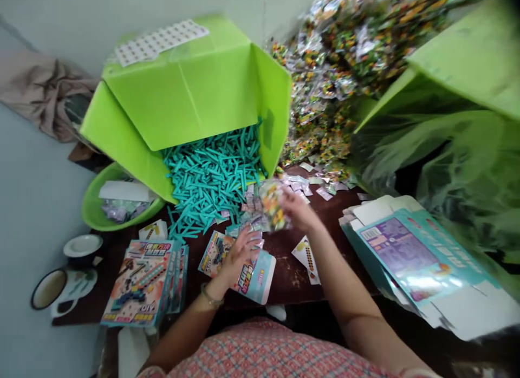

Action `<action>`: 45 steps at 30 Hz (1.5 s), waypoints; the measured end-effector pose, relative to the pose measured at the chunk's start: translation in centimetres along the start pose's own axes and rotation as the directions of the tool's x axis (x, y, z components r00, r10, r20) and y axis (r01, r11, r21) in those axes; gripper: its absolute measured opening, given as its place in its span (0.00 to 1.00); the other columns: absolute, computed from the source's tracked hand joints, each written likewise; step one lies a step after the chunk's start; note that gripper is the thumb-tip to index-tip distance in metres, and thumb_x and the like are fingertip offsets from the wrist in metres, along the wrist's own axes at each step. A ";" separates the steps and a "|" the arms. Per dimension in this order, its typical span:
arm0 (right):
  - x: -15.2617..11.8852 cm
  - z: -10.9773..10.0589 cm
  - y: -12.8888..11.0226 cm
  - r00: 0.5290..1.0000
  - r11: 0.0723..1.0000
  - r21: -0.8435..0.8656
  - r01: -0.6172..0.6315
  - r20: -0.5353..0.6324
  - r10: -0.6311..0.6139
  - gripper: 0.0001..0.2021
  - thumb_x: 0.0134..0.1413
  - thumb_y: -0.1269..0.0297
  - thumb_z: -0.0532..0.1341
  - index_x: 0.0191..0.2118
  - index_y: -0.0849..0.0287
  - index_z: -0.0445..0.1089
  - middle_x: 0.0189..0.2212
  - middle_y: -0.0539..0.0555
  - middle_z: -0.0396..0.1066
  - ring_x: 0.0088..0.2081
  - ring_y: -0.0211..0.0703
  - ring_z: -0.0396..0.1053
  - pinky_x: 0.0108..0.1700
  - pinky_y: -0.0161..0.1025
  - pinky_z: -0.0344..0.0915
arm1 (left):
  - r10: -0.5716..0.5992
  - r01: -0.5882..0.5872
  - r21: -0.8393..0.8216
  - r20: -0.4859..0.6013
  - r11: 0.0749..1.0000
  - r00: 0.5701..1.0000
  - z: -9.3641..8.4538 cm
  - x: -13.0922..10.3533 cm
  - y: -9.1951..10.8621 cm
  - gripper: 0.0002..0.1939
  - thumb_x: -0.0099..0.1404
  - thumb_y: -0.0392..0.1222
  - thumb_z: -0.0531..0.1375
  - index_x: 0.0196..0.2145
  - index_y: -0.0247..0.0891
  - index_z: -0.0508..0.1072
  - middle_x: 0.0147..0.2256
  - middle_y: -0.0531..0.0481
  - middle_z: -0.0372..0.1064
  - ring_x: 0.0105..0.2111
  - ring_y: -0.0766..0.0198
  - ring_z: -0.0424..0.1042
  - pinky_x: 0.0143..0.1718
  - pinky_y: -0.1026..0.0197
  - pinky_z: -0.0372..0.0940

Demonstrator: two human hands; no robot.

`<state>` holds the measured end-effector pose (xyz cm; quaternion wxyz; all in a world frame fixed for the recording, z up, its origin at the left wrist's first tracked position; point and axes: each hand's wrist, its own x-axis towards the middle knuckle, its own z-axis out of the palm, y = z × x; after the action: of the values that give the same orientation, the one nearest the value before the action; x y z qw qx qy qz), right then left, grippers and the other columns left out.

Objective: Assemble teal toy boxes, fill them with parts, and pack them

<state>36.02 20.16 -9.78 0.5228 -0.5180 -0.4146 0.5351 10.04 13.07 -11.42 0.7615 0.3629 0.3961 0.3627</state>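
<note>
My right hand [298,209] grips a clear plastic bag [273,203] of yellow and orange pieces, slightly blurred, above the middle of the table. My left hand [242,254] has its fingers spread over a printed toy box [255,283] lying near the table's front edge; whether the palm touches the box I cannot tell. Beyond both hands, a heap of teal plastic sticks [213,175] spills from a bright green carton [195,96]. Small pale packets [298,184] lie scattered beside the bag. A printed card [306,259] rests below my right wrist.
Finished-looking boxes [140,280] are stacked at left, near enamel mugs [49,289] and a green basin [91,207]. Flattened cartons [410,253] pile up at right. Many filled bags [329,80] are heaped at the back, beside another green carton [471,58] with a plastic liner.
</note>
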 end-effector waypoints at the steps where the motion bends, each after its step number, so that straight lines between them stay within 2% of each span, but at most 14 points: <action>1: -1.2 2.1 1.1 0.995 0.997 -0.072 -0.006 0.094 0.013 0.30 0.46 0.41 0.73 0.54 0.47 0.74 0.35 0.51 0.78 0.33 0.48 0.76 0.37 0.45 0.76 | -0.068 0.066 -0.127 -0.012 0.990 0.998 -0.1 0.4 0.0 0.38 0.57 0.64 0.74 0.58 0.40 0.78 0.59 0.37 0.76 0.59 0.41 0.76 0.61 0.40 0.71; 3: -1.3 5.7 2.4 0.988 0.965 -0.262 0.009 0.153 0.032 0.27 0.52 0.41 0.70 0.55 0.46 0.76 0.41 0.53 0.80 0.36 0.49 0.77 0.42 0.49 0.77 | -0.178 0.154 -0.272 -0.065 0.950 0.982 -0.6 0.9 -0.1 0.30 0.57 0.57 0.76 0.52 0.38 0.81 0.53 0.39 0.80 0.56 0.42 0.78 0.60 0.42 0.73; 6: 3.7 8.9 1.9 1.000 0.844 -0.537 0.006 -0.007 -0.012 0.22 0.65 0.48 0.62 0.59 0.51 0.75 0.50 0.59 0.80 0.49 0.55 0.77 0.56 0.54 0.72 | -0.230 0.177 -0.314 -0.138 0.933 0.963 -1.7 1.1 -0.1 0.22 0.56 0.47 0.76 0.46 0.34 0.83 0.43 0.40 0.83 0.52 0.42 0.81 0.58 0.44 0.74; 9: 9.9 9.7 -0.1 0.987 0.757 -0.650 -0.064 -0.152 -0.046 0.25 0.68 0.59 0.61 0.66 0.64 0.69 0.52 0.71 0.78 0.56 0.64 0.73 0.61 0.58 0.66 | -0.238 0.180 -0.331 -0.142 0.926 0.961 -2.4 0.4 0.4 0.19 0.55 0.45 0.76 0.41 0.32 0.83 0.38 0.41 0.83 0.51 0.43 0.81 0.57 0.46 0.74; 12: 11.3 9.4 -1.4 0.975 0.731 -0.674 -0.110 -0.215 -0.052 0.27 0.69 0.64 0.57 0.69 0.73 0.64 0.51 0.76 0.77 0.55 0.64 0.74 0.58 0.54 0.67 | -0.186 0.122 -0.346 -0.159 0.930 0.970 -2.7 -0.7 1.4 0.17 0.54 0.42 0.77 0.39 0.33 0.82 0.38 0.43 0.83 0.50 0.44 0.82 0.57 0.49 0.73; 15: 6.5 9.3 -0.3 0.989 0.761 -0.644 -0.081 -0.145 -0.018 0.24 0.73 0.62 0.51 0.68 0.66 0.65 0.49 0.70 0.79 0.45 0.53 0.77 0.47 0.45 0.71 | -0.126 0.055 -0.364 -0.175 0.930 0.976 -3.0 -1.3 2.3 0.18 0.54 0.44 0.78 0.39 0.35 0.81 0.37 0.44 0.83 0.48 0.46 0.82 0.55 0.49 0.73; 20: -7.1 11.5 2.9 0.923 0.838 -0.544 0.045 0.343 0.173 0.21 0.68 0.62 0.59 0.63 0.59 0.68 0.32 0.54 0.80 0.25 0.45 0.71 0.30 0.39 0.66 | -0.109 0.043 -0.294 -0.212 0.955 0.971 -2.5 -1.0 1.3 0.17 0.58 0.49 0.76 0.36 0.37 0.78 0.32 0.51 0.78 0.41 0.59 0.80 0.49 0.58 0.71; 24: -12.6 12.1 2.1 0.975 0.498 -0.857 0.133 0.202 0.087 0.16 0.71 0.62 0.59 0.59 0.60 0.70 0.35 0.60 0.81 0.34 0.51 0.77 0.34 0.38 0.62 | -0.114 0.041 -0.201 -0.366 0.979 0.924 -0.5 -1.4 -0.8 0.16 0.56 0.44 0.78 0.32 0.37 0.76 0.31 0.53 0.77 0.38 0.63 0.77 0.45 0.61 0.66; 26: -13.3 11.4 0.9 0.991 0.329 -0.937 0.115 0.132 0.029 0.15 0.73 0.59 0.59 0.57 0.60 0.71 0.40 0.63 0.82 0.38 0.54 0.79 0.36 0.39 0.60 | -0.134 0.053 -0.224 -0.361 0.973 0.923 0.5 -2.1 -1.2 0.16 0.56 0.45 0.77 0.32 0.37 0.75 0.30 0.53 0.76 0.35 0.64 0.76 0.42 0.62 0.65; 28: -13.7 10.7 0.1 0.987 0.286 -0.947 0.147 0.158 0.017 0.13 0.74 0.58 0.58 0.55 0.59 0.72 0.41 0.62 0.82 0.39 0.54 0.79 0.36 0.39 0.59 | -0.142 0.066 -0.267 -0.279 0.961 0.950 1.3 -2.8 -1.2 0.17 0.57 0.48 0.77 0.32 0.36 0.76 0.30 0.53 0.76 0.33 0.65 0.75 0.40 0.63 0.66; 35: -16.3 10.2 0.2 0.959 0.400 -0.873 0.279 0.231 -0.166 0.13 0.71 0.52 0.61 0.46 0.56 0.76 0.33 0.60 0.78 0.35 0.53 0.75 0.37 0.43 0.64 | -0.235 0.185 -0.305 -0.137 0.934 0.962 2.4 -4.2 -1.2 0.12 0.62 0.46 0.73 0.34 0.36 0.78 0.28 0.53 0.77 0.30 0.65 0.77 0.33 0.66 0.66; 38: -16.1 8.3 -0.8 0.920 0.450 -0.815 0.367 0.247 -0.303 0.21 0.65 0.46 0.66 0.54 0.57 0.77 0.44 0.64 0.78 0.47 0.59 0.74 0.47 0.49 0.68 | -0.231 0.230 -0.161 0.011 0.960 0.973 1.9 -4.9 -1.7 0.15 0.60 0.47 0.74 0.38 0.34 0.79 0.32 0.48 0.80 0.34 0.59 0.80 0.38 0.62 0.71; 42: -15.1 5.6 -1.5 0.861 0.684 -0.606 0.407 0.505 -0.064 0.29 0.58 0.47 0.70 0.61 0.56 0.76 0.46 0.59 0.79 0.46 0.54 0.74 0.48 0.46 0.70 | -0.270 0.224 0.197 0.249 0.954 0.930 1.5 -6.5 -2.9 0.19 0.54 0.45 0.78 0.38 0.34 0.79 0.30 0.46 0.80 0.30 0.57 0.79 0.38 0.57 0.74; 45: -15.9 4.7 -0.2 0.799 0.801 -0.509 0.313 0.598 0.068 0.21 0.60 0.49 0.67 0.51 0.57 0.82 0.35 0.53 0.80 0.35 0.45 0.73 0.40 0.39 0.67 | -0.242 0.186 0.282 0.181 0.941 0.953 1.7 -8.0 -3.7 0.19 0.53 0.44 0.78 0.39 0.36 0.79 0.31 0.47 0.78 0.34 0.54 0.80 0.44 0.53 0.74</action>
<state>30.12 4.90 -7.11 0.2179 -0.4315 -0.7339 0.4771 9.14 4.15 -11.08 0.7799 0.4518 0.3937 0.1806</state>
